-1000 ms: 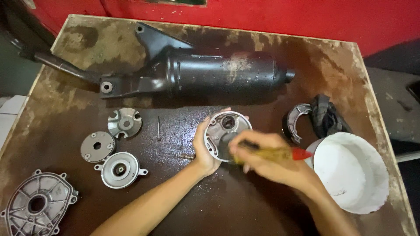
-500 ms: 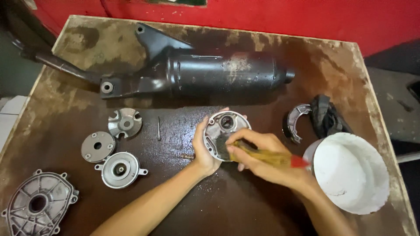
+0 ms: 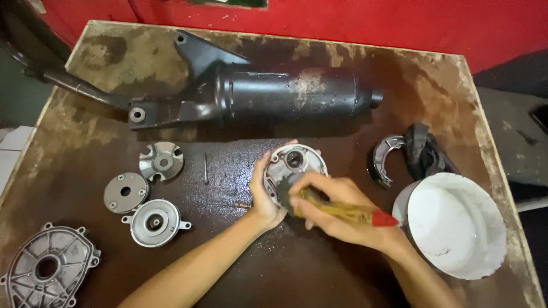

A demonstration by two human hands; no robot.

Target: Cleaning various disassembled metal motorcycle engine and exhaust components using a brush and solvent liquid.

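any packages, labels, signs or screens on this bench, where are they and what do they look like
No labels, signs or screens in view.
Nearest to a package: a white tub, round and plain, at the table's right front edge, beside the right hand.

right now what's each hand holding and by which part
Left hand grips the round metal housing by its left rim. Right hand holds the brush around its yellow handle, bristles on the housing.
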